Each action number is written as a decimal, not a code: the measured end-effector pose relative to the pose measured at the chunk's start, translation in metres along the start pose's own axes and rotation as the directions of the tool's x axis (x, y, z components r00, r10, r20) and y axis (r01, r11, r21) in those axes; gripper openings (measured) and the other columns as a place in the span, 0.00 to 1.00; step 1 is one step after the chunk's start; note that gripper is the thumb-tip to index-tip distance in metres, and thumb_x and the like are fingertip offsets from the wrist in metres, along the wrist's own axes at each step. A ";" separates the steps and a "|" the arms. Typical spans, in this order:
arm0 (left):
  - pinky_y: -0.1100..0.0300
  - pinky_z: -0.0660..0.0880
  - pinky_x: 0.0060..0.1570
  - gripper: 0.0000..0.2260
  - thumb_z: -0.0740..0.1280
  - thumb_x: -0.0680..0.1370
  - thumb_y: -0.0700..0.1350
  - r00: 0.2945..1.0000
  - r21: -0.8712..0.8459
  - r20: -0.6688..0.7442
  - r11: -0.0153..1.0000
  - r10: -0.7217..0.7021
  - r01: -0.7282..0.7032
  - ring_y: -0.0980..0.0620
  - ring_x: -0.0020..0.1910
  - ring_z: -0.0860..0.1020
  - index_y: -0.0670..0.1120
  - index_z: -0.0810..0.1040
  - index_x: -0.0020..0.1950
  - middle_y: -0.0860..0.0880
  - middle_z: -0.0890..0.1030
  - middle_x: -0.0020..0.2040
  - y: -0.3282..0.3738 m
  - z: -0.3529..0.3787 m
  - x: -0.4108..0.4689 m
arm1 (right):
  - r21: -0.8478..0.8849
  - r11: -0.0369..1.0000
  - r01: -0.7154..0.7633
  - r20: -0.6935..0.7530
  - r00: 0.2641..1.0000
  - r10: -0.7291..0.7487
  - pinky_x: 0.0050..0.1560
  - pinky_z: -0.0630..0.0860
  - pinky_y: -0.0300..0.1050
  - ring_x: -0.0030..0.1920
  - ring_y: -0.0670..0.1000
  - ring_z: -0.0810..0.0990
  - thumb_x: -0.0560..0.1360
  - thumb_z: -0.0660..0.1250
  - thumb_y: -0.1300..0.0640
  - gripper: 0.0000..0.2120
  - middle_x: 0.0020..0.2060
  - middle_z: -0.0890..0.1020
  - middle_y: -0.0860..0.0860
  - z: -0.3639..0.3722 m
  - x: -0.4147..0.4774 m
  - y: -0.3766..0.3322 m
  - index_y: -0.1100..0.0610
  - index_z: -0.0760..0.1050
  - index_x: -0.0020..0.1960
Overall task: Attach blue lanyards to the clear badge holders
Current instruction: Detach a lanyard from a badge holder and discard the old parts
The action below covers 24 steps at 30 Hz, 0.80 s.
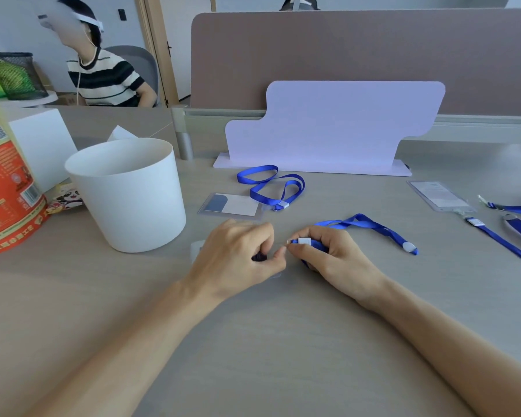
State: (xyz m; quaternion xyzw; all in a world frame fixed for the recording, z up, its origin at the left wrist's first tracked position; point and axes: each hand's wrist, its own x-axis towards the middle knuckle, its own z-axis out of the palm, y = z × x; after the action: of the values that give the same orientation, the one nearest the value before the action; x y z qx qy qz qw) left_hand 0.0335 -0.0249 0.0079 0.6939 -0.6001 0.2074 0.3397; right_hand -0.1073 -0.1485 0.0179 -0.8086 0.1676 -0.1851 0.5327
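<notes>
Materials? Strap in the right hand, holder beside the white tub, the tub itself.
Lanyard in right hand: woven fabric ribbon, slight sheen, folds flat. Badge holder: clear soft-looking plastic, card shows through. White tub: matte, plastic or coated paper; cannot tell.

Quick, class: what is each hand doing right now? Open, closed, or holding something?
Left hand: fingers curled, gripping the clear badge holder, which is mostly hidden beneath it.
Right hand: pinching the clip end of a blue lanyard.

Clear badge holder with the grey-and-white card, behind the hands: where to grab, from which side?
Probably pinch the near long edge of the clear badge holder, from the front. It lies flat, so only edges offer hold; the coiled blue lanyard meets its right end, the white round bucket crowds its left.
</notes>
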 end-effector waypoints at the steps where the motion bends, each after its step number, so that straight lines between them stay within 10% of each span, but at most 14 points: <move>1: 0.62 0.62 0.31 0.15 0.68 0.69 0.49 1.000 0.021 -0.004 1.000 0.013 -0.012 0.50 0.24 0.59 0.46 0.65 0.28 0.53 0.60 0.23 -0.001 0.002 0.000 | 0.005 1.000 0.001 0.003 1.000 -0.001 0.31 0.63 0.38 0.31 0.48 0.65 0.78 0.65 0.59 0.06 0.28 0.71 0.47 0.000 0.000 -0.001 0.58 0.79 0.45; 24: 0.63 0.62 0.29 0.14 0.64 0.69 0.50 1.000 0.174 0.012 0.984 -0.025 0.023 0.47 0.24 0.56 0.49 0.62 0.27 0.52 0.56 0.23 -0.007 0.008 -0.006 | -0.061 0.998 -0.018 0.009 1.000 0.018 0.28 0.62 0.35 0.28 0.47 0.62 0.77 0.69 0.55 0.07 0.27 0.70 0.51 0.001 0.003 -0.003 0.56 0.83 0.43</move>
State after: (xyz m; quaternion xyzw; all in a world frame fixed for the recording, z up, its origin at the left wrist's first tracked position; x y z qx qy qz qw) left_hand 0.0385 -0.0266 -0.0033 0.7294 -0.5737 0.2501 0.2762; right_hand -0.1037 -0.1482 0.0209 -0.8238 0.1780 -0.1713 0.5102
